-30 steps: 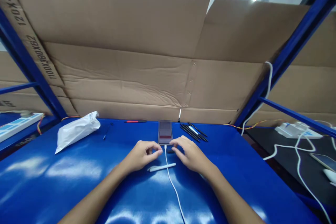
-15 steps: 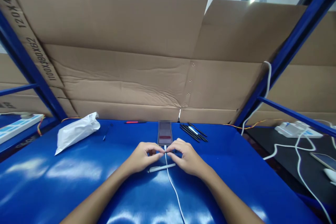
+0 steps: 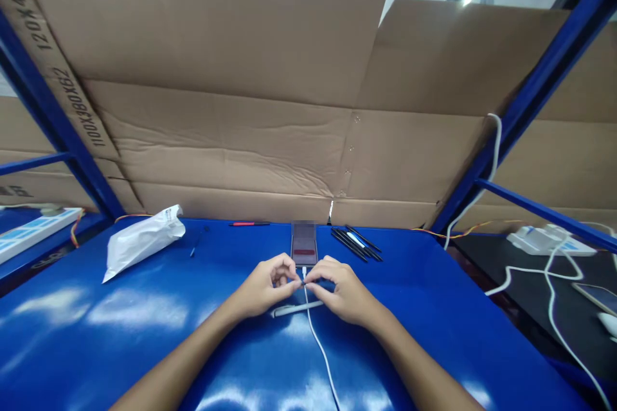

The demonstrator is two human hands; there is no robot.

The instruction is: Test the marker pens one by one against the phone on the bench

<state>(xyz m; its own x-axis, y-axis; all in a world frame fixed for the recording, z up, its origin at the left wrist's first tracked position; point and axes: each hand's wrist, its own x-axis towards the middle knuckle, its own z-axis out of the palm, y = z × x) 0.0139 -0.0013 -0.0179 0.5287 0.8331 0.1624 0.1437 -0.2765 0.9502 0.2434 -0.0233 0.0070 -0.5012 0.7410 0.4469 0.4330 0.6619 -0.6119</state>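
My left hand (image 3: 268,288) and my right hand (image 3: 340,289) meet fingertip to fingertip, just above the blue tabletop (image 3: 250,359). Both are closed in a pinch around something small and dark, too tiny to name. Directly beyond them a phone (image 3: 304,241) leans or lies at the back of the table. A white cable (image 3: 319,341) runs from its lower end, passing under my fingers toward me. Below the hands a white pen (image 3: 292,310) lies crosswise, and the cable crosses it.
Several black pens (image 3: 354,244) lie right of the phone, a red pen (image 3: 249,224) to its left. Farther left are a thin refill-like stick (image 3: 195,246) and a white plastic bag (image 3: 142,245). Cardboard (image 3: 231,109) walls the back; blue posts (image 3: 523,99) stand at the sides.
My left index finger has bent and lifted a little at the pinch. Both hands otherwise stay in place, and the view has shifted slightly.
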